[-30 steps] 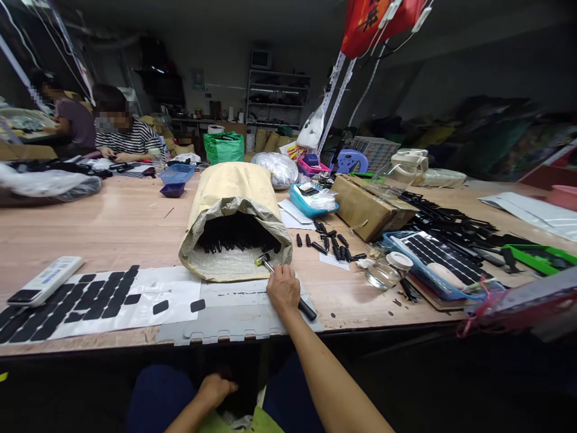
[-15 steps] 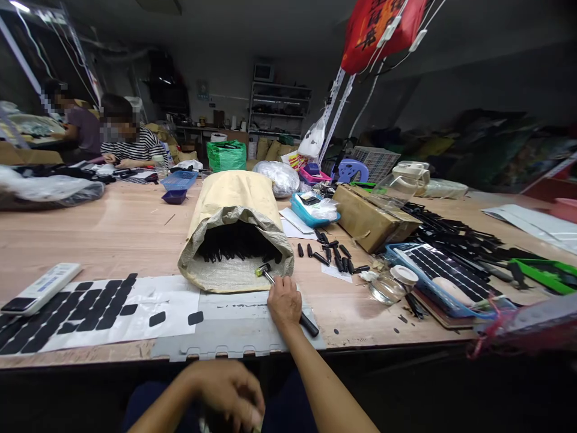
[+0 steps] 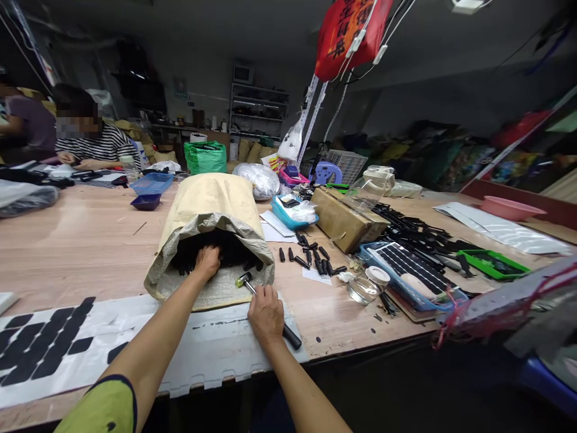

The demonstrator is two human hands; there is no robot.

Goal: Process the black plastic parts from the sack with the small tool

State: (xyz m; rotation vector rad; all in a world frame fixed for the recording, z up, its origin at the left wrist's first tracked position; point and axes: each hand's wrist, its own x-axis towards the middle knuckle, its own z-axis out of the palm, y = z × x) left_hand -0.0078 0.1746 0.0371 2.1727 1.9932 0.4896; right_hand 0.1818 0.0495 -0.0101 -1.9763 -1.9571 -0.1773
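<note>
A large paper-covered woven sack [image 3: 210,195] lies on its side with its mouth facing me, full of black pieces [image 3: 232,246]. My left hand [image 3: 208,261] reaches into that mouth among the black pieces; its fingertips are hidden there. Just outside the sack, at its right corner, my right hand [image 3: 267,314] is wrapped around a small hammer [image 3: 292,337]. The hammer's head, with a yellow-green face, rests by the sack's lip, and its black grip points toward me. Beneath the right hand is a pale grey board [image 3: 216,346] at the table edge.
Left of the board lies a white sheet with black rounded patches [image 3: 63,337]. Several black handle-like pieces [image 3: 318,258] lie right of the sack, near a cardboard box [image 3: 345,219], a clear jar [image 3: 365,288] and a blue basket [image 3: 433,300]. A person in stripes [image 3: 97,141] sits at the far left.
My left hand has moved from below the table edge up and forward into the sack's mouth. The right hand stays on the hammer. The view has turned rightward.
</note>
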